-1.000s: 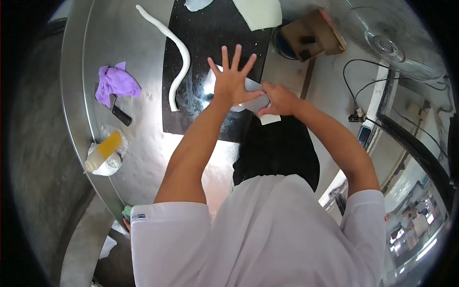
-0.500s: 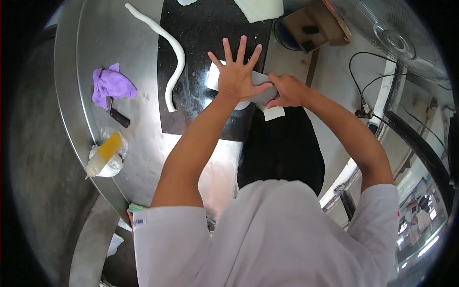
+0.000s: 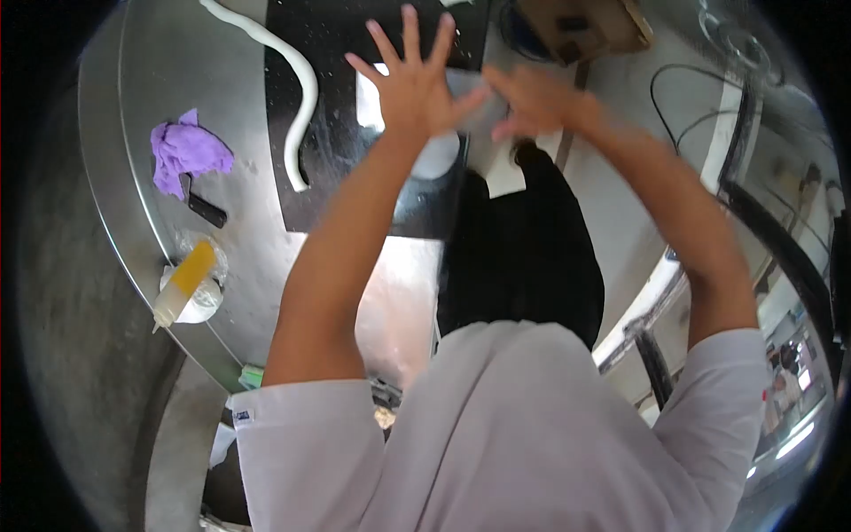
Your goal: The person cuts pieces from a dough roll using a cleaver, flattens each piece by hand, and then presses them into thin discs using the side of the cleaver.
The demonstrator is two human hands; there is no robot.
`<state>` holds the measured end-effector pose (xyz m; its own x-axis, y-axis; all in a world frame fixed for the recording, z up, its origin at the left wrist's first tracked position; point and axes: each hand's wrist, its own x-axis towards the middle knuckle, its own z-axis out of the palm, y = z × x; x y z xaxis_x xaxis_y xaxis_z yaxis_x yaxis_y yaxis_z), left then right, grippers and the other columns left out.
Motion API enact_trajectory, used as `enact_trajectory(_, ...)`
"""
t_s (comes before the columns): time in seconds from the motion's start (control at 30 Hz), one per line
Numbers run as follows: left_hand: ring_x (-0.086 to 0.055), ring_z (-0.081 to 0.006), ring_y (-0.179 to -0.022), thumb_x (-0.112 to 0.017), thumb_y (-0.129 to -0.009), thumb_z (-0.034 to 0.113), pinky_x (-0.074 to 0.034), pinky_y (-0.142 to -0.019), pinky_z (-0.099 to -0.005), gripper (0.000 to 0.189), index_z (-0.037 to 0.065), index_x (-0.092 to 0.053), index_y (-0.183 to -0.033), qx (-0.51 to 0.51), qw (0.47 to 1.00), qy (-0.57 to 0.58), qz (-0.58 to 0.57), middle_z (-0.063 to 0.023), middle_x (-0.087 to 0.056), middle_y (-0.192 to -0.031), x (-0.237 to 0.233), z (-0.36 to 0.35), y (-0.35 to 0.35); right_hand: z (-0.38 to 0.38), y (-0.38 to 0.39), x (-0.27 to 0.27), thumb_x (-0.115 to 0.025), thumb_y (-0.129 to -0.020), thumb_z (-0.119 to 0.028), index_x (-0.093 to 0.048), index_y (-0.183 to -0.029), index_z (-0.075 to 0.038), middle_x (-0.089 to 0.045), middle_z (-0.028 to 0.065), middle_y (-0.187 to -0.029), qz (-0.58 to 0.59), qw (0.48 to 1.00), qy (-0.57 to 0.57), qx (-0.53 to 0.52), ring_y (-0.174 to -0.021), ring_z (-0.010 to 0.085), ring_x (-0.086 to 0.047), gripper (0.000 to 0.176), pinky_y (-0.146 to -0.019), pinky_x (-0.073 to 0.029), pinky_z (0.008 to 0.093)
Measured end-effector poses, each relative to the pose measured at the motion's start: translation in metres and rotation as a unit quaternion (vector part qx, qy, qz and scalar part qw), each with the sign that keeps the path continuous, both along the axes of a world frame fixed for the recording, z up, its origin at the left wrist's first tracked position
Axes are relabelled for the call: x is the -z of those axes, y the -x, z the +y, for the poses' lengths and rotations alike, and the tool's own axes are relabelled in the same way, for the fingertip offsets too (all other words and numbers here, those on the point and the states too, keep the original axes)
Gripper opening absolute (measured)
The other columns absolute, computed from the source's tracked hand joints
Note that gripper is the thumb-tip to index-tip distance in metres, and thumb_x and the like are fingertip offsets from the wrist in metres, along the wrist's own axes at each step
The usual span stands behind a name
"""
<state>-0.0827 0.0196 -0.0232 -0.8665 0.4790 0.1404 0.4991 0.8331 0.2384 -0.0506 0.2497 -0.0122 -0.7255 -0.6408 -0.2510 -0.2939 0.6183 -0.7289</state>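
Observation:
My left hand point(image 3: 410, 97) is palm down over the dark board point(image 3: 306, 213), its fingers spread wide. Beside it on the right is my blurred right hand point(image 3: 532, 102), fingers closed around a flat grey blade point(image 3: 463, 83). The blade reaches in under my left hand, which partly covers it; its full shape is hidden. Just below my left wrist, a flat round piece of white dough point(image 3: 436, 160) lies on the board. A long, curved white dough rope point(image 3: 306, 93) stretches along the board's left side and past its edge.
On the metal table point(image 3: 253, 191) left of the board are a purple cloth point(image 3: 191, 152), a black-handled tool point(image 3: 207, 211) and a squeeze bottle point(image 3: 189, 277) with yellow liquid. At upper right are a cardboard box point(image 3: 589, 27), a fan point(image 3: 731, 40) and cables point(image 3: 654, 93).
The whole view has shifted a little. Both hands have moved away from my body across the board, along with the blade. More of the round dough now shows.

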Motion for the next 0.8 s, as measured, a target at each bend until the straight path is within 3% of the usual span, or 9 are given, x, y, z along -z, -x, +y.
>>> enact_trajectory(0.03, -0.011, -0.0602, -0.15, -0.061, -0.072, 0.085, -0.008, -0.104, -0.0879, 0.108, 0.031, -0.032, -0.162, -0.021, 1.0, 0.008, 0.004, -0.0196, -0.018, -0.169, -0.005, 0.005, 0.007, 0.0, 0.005, -0.002, -0.085, -0.075, -0.052, -0.048, -0.122, 0.001, -0.068, 0.0243, -0.087, -0.008, 1.0, 0.0, 0.006, -0.085, 0.0492, -0.065, 0.08, -0.075, -0.052, 0.0518)
enact_trajectory(0.07, -0.006, -0.0503, -0.155, -0.066, -0.075, 0.075, -0.007, -0.116, -0.0781, 0.112, 0.019, -0.026, -0.164, -0.064, 0.99, 0.092, -0.084, -0.0194, -0.014, -0.17, -0.046, 0.017, 0.009, -0.001, 0.023, -0.003, -0.086, -0.074, -0.051, -0.048, -0.121, 0.001, -0.067, 0.0248, -0.087, 0.037, 0.999, -0.017, -0.009, -0.085, 0.0489, -0.065, 0.08, -0.076, -0.052, 0.0523)
enact_trajectory(0.13, -0.011, -0.0589, -0.15, -0.061, -0.072, 0.086, -0.008, -0.106, -0.0864, 0.11, 0.031, -0.03, -0.162, -0.015, 0.999, -0.049, 0.001, -0.0196, -0.018, -0.169, -0.012, 0.001, 0.02, -0.003, 0.026, -0.009, -0.087, -0.074, -0.05, -0.049, -0.12, 0.001, -0.067, 0.0254, -0.087, 0.089, 0.995, -0.041, -0.02, -0.085, 0.0486, -0.066, 0.079, -0.076, -0.052, 0.0528)
enact_trajectory(0.2, -0.009, -0.0584, -0.151, -0.062, -0.072, 0.085, -0.009, -0.107, -0.0854, 0.111, 0.031, -0.03, -0.163, 0.035, 0.999, -0.004, -0.021, -0.0195, -0.018, -0.169, -0.003, -0.01, 0.01, -0.011, 0.005, -0.008, -0.087, -0.073, -0.049, -0.049, -0.119, 0.0, -0.067, 0.0265, -0.091, -0.009, 1.0, 0.014, -0.017, -0.091, 0.0473, -0.066, 0.077, -0.079, -0.052, 0.0533)
enact_trajectory(0.23, -0.007, -0.0571, -0.152, -0.062, -0.072, 0.086, -0.009, -0.108, -0.0852, 0.111, 0.032, -0.027, -0.163, 0.031, 0.998, 0.028, -0.038, -0.0192, -0.015, -0.17, -0.004, -0.01, -0.004, -0.018, -0.008, -0.018, -0.087, -0.072, -0.049, -0.049, -0.122, 0.0, -0.066, 0.0269, -0.097, -0.063, 0.996, -0.055, -0.005, -0.098, 0.0471, -0.065, 0.08, -0.082, -0.052, 0.0528)
enact_trajectory(0.37, -0.007, -0.0575, -0.152, -0.063, -0.072, 0.085, -0.008, -0.107, -0.0858, 0.111, 0.032, -0.028, -0.163, 0.005, 0.998, 0.045, -0.039, -0.0211, -0.014, -0.17, -0.001, 0.002, 0.0, -0.008, -0.01, 0.014, -0.087, -0.072, -0.052, -0.048, -0.123, 0.001, -0.065, 0.0267, -0.101, -0.054, 0.998, -0.016, -0.007, -0.103, 0.0463, -0.063, 0.083, -0.084, -0.052, 0.0517)
enact_trajectory(0.43, -0.005, -0.0513, -0.155, -0.065, -0.074, 0.078, -0.006, -0.114, -0.0803, 0.114, 0.021, -0.025, -0.164, -0.057, 0.992, 0.097, -0.063, -0.019, -0.014, -0.17, -0.035, 0.016, 0.011, 0.002, 0.025, -0.004, -0.086, -0.073, -0.055, -0.048, -0.122, 0.003, -0.067, 0.0267, -0.098, 0.09, 0.993, -0.068, -0.024, -0.098, 0.0467, -0.066, 0.085, -0.082, -0.053, 0.0514)
enact_trajectory(0.53, -0.007, -0.0576, -0.152, -0.063, -0.072, 0.084, -0.007, -0.106, -0.0865, 0.11, 0.03, -0.031, -0.162, 0.022, 0.999, -0.029, 0.009, -0.0217, -0.015, -0.17, 0.001, 0.002, 0.033, 0.0, 0.035, 0.004, -0.087, -0.072, -0.056, -0.049, -0.121, 0.003, -0.067, 0.0281, -0.095, 0.014, 0.999, 0.031, -0.025, -0.093, 0.0473, -0.067, 0.085, -0.079, -0.054, 0.052)
enact_trajectory(0.8, -0.004, -0.0548, -0.154, -0.062, -0.071, 0.086, -0.006, -0.108, -0.0852, 0.113, 0.032, -0.025, -0.164, -0.008, 0.997, 0.073, -0.03, -0.019, -0.009, -0.171, -0.008, 0.014, 0.014, 0.005, 0.006, 0.001, -0.088, -0.071, -0.051, -0.048, -0.113, 0.002, -0.067, 0.0279, -0.085, 0.083, 0.996, 0.02, 0.009, -0.083, 0.0499, -0.066, 0.079, -0.071, -0.053, 0.0526)
